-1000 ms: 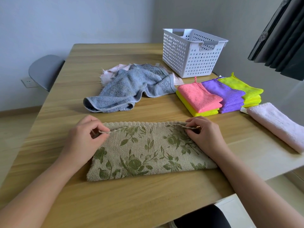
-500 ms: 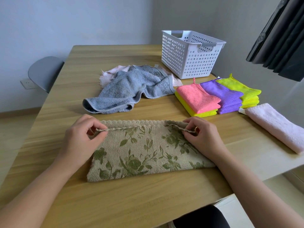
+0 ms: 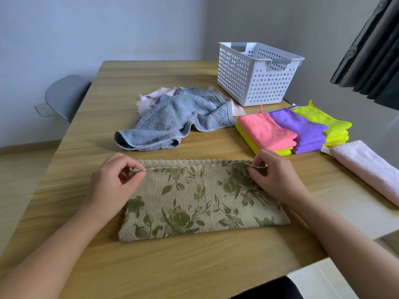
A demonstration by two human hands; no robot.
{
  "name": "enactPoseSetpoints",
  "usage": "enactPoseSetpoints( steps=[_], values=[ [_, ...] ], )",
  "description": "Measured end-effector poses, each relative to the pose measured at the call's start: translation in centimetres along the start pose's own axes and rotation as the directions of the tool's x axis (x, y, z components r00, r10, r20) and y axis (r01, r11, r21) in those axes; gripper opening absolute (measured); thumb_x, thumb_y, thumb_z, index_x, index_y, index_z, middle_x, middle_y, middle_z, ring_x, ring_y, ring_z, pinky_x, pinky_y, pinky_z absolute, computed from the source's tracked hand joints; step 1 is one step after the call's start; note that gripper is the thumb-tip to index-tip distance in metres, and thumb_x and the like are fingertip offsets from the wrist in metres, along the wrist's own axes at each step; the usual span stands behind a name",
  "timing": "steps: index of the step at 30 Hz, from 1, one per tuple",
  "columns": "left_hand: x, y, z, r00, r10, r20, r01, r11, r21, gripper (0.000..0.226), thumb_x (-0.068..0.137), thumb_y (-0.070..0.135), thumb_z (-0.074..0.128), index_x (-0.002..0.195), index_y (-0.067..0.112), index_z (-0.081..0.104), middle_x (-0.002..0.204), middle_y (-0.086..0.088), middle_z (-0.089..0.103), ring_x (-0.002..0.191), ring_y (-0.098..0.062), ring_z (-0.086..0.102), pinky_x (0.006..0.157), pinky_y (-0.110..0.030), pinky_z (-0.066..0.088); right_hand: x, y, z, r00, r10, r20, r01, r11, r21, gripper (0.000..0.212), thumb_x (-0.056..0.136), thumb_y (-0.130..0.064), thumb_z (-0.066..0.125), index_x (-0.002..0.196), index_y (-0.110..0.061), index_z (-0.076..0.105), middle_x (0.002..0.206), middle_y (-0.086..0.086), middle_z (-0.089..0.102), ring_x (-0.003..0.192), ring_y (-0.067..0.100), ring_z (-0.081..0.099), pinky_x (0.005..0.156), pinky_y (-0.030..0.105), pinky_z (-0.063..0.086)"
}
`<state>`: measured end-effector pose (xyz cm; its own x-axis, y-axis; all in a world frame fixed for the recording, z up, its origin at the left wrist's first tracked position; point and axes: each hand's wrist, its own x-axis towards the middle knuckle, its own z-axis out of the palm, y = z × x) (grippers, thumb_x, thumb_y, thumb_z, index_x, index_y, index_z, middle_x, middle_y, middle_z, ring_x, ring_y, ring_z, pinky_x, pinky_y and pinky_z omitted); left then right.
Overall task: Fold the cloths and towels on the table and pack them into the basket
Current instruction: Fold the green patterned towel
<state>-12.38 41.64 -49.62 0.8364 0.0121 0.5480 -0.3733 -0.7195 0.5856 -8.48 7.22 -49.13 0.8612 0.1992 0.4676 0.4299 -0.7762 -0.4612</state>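
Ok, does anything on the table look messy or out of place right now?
Only the grey towel: it lies crumpled and unfolded mid-table, over a pink cloth. The small coloured cloths are neatly folded beside the basket. Nothing looks spilled or damaged.

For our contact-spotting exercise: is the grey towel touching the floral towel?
Apart. The head view shows a bare strip of table between the grey towel and the far scalloped edge of the floral towel.
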Motion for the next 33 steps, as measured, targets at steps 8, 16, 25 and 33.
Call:
enactPoseSetpoints(
  steps=[8, 16, 25, 33],
  values=[
    [-0.1, 0.2, -0.1, 0.992, -0.091, -0.087, 0.09, 0.996, -0.006, 0.013, 0.077, 0.012, 0.074, 0.074, 0.012, 0.061, 0.072, 0.005, 0.063, 0.072, -0.009, 0.056, 0.058, -0.011, 0.038, -0.2, 0.2, -0.4, 0.994, 0.068, -0.084, -0.059, 0.994, 0.097, 0.016, 0.077, -0.007, 0.074, 0.075, -0.013, 0.059, 0.071, -0.003, 0.059, 0.067, 0.0, 0.05, 0.06, 0.012, 0.036],
    [-0.1, 1.9, -1.3, 0.992, 0.024, -0.125, -0.02, 0.999, 0.029, 0.034, 0.071, 0.011, 0.078, 0.069, 0.033, 0.052, 0.09, 0.018, 0.059, 0.072, -0.003, 0.055, 0.063, -0.004, 0.038, -1.2, -1.2, -2.5, 0.972, 0.185, -0.144, -0.16, 0.973, 0.168, 0.023, 0.075, -0.007, 0.076, 0.07, -0.018, 0.057, 0.071, -0.007, 0.06, 0.065, -0.008, 0.05, 0.058, 0.007, 0.035],
    [0.5, 5.9, -4.1, 0.995, 0.062, -0.084, -0.061, 0.998, 0.018, 0.041, 0.074, 0.012, 0.077, 0.095, 0.04, 0.055, 0.095, 0.019, 0.055, 0.075, 0.001, 0.053, 0.069, -0.003, 0.035, -1.9, -3.8, -7.5, 0.962, 0.199, -0.186, -0.155, 0.961, 0.229, 0.023, 0.077, -0.007, 0.073, 0.09, -0.023, 0.062, 0.079, -0.006, 0.064, 0.064, -0.008, 0.052, 0.06, 0.005, 0.038],
    [1.0, 8.9, -6.8, 0.979, -0.185, 0.085, 0.204, 0.888, -0.412, 0.022, 0.083, 0.017, 0.07, 0.07, 0.035, 0.069, 0.065, 0.016, 0.062, 0.064, 0.002, 0.053, 0.07, -0.015, 0.041, -3.5, -5.9, -11.1, 0.97, 0.239, -0.038, -0.161, 0.755, 0.635, 0.017, 0.084, -0.014, 0.066, 0.068, -0.016, 0.062, 0.061, -0.009, 0.056, 0.059, 0.004, 0.05, 0.057, 0.015, 0.041]
  ],
)
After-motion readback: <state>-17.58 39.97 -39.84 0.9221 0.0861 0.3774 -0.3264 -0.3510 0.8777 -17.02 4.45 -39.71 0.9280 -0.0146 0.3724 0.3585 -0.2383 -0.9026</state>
